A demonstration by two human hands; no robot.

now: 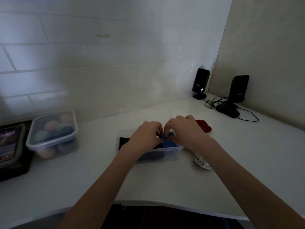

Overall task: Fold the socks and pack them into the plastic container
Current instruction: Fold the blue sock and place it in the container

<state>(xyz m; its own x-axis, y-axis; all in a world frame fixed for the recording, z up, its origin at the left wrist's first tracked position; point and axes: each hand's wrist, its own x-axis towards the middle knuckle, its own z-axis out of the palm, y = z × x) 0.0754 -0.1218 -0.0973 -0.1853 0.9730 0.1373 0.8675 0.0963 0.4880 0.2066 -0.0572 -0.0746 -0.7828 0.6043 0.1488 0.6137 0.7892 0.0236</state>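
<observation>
Blue sock over the plastic container

Both the left hand (145, 134) and right hand (184, 129) have fingers pinching the blue sock (168, 142) above the plastic container (173, 154); a red sock (203, 126) lies beyond it.

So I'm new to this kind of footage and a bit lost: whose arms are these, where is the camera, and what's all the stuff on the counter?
There is no machine here. A person wears a wide-angle camera on the head, so you look down along their two bare arms.

The left hand and right hand meet over an open clear plastic container on the white counter. Together they pinch a blue sock above it; something dark already lies inside.

A red sock lies beyond the right hand, and a white patterned one beside the container, partly under the right forearm.

At left stands a lidded box of rounded coloured bundles, with a lit screen beside it. Two black speakers with cables stand in the far right corner.
</observation>
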